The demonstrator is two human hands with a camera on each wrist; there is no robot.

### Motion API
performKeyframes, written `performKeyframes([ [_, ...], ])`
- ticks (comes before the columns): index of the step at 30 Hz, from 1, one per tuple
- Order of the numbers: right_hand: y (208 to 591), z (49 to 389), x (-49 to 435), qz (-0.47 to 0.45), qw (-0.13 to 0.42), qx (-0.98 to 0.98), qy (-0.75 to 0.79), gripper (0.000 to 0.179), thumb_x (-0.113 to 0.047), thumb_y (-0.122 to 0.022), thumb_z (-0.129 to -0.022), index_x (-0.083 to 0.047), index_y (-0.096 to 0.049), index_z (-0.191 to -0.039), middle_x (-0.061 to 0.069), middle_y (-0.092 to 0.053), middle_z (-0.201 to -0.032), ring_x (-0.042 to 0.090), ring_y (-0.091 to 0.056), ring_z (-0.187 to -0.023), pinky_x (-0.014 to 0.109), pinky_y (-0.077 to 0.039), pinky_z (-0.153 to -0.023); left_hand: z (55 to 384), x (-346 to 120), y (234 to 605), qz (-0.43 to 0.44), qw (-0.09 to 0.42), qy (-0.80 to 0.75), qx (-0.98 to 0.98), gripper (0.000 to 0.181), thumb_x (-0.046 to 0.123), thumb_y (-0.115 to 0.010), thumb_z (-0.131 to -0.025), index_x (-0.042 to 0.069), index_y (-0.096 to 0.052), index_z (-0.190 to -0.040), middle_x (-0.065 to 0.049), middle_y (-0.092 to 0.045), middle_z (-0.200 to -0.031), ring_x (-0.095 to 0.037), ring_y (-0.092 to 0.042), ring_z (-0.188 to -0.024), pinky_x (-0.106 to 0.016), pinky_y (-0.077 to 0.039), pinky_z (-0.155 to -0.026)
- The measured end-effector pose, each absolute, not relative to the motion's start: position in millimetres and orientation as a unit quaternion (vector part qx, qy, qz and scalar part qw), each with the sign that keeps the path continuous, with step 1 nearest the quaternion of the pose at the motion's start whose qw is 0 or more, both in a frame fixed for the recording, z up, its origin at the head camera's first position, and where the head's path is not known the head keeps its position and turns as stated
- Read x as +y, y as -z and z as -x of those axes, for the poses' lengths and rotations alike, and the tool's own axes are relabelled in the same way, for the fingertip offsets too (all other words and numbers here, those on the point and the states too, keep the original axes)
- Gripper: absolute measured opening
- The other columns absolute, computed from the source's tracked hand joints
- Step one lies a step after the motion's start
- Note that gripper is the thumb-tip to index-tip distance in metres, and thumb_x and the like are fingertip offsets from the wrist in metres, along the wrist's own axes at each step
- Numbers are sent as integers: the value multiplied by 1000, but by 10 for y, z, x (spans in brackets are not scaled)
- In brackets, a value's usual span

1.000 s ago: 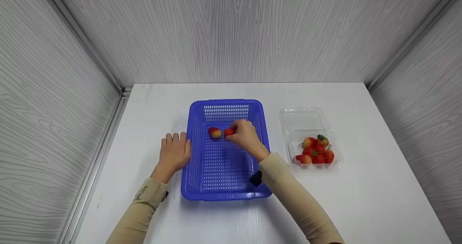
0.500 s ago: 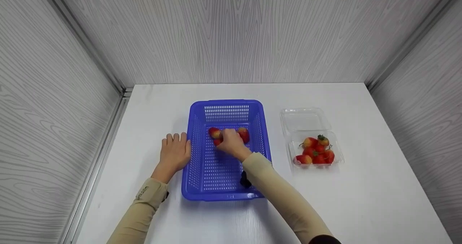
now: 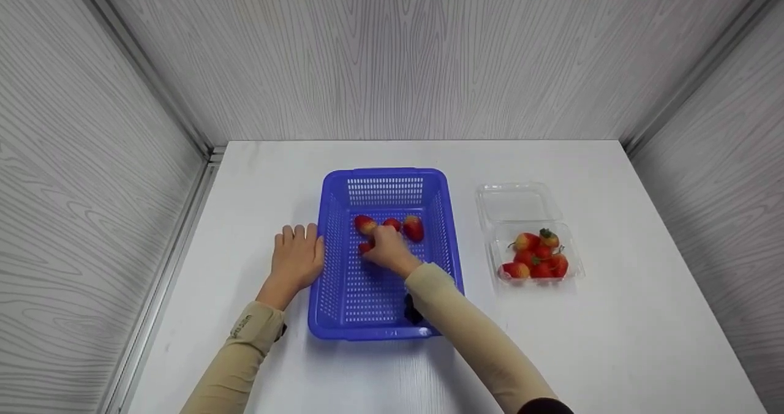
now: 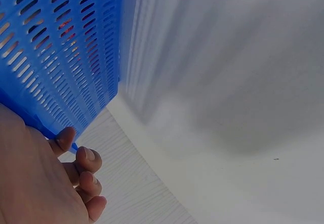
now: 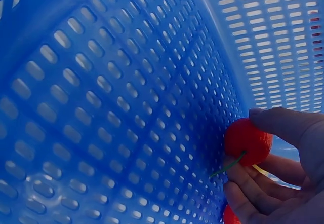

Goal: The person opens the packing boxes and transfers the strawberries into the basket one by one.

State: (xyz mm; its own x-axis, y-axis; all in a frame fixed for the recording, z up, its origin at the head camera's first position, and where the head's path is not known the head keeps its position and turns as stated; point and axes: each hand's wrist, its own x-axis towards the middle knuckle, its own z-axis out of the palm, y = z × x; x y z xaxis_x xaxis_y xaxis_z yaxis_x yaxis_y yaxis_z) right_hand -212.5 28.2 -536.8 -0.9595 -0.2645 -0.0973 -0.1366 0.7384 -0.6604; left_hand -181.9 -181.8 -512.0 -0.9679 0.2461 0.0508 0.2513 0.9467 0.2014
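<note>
My right hand [image 3: 391, 252] is inside the blue plastic basket [image 3: 384, 333], where its thumb and fingers pinch a red strawberry [image 5: 248, 142] with a thin green stem. In the head view this strawberry [image 3: 365, 248] is partly covered by the hand, low over the basket floor. Just beyond it lie a red-and-yellow strawberry [image 3: 364, 223], a smaller-looking red one [image 3: 392, 223] and another strawberry [image 3: 413, 228]. My left hand [image 3: 297, 258] rests against the basket's left rim, its fingers relaxed; the left wrist view shows them slightly bent beside the rim.
Right of the basket, a clear plastic clamshell box [image 3: 519, 204] lies with its lid folded back. Several strawberries [image 3: 533, 258] fill its near half. White table [image 3: 625, 340] surrounds both containers, and wood-grain panels [image 3: 392, 59] stand behind and at the sides.
My right hand has gone from the basket's right side leftward and nearer, uncovering strawberries at the middle and right. It now pinches one at the left. My left hand has stayed put.
</note>
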Motion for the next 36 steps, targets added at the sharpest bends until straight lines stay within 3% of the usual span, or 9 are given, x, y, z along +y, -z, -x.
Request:
performKeyframes([
  [11, 5411, 2126, 279, 115, 68, 932, 338, 25, -13, -88, -68, -1, -70, -81, 4, -62, -74, 20, -57, -68, 39, -52, -69, 1816, -1814, 5123, 126, 18, 99, -987, 34, 26, -32, -103, -2, -48, -114, -22, -50, -96, -41, -43, -94, -53, -33, -83],
  [17, 5409, 2121, 286, 112, 78, 928, 347, 20, -12, -84, -74, -2, -69, -81, 2, -58, -72, 18, -54, -66, 36, -49, -65, 1821, -1814, 5118, 125, 15, 100, -987, 34, 26, -32, -104, -2, -47, -114, -23, -49, -98, -42, -43, -95, -53, -33, -83],
  [29, 5383, 2109, 293, 101, 74, 933, 338, 21, -11, -83, -73, -2, -64, -80, 2, -53, -71, 19, -51, -64, 34, -44, -60, 1832, -1818, 5120, 126, 9, 101, -987, 35, 26, -32, -104, -3, -47, -115, -24, -49, -100, -42, -42, -97, -54, -32, -84],
  [36, 5355, 2093, 273, 83, 92, 940, 317, 26, -15, -85, -73, -2, -66, -85, 6, -59, -77, 21, -55, -68, 37, -49, -65, 1827, -1821, 5123, 129, 12, 101, -986, 34, 26, -32, -104, -3, -47, -114, -24, -49, -99, -42, -42, -97, -54, -32, -83],
])
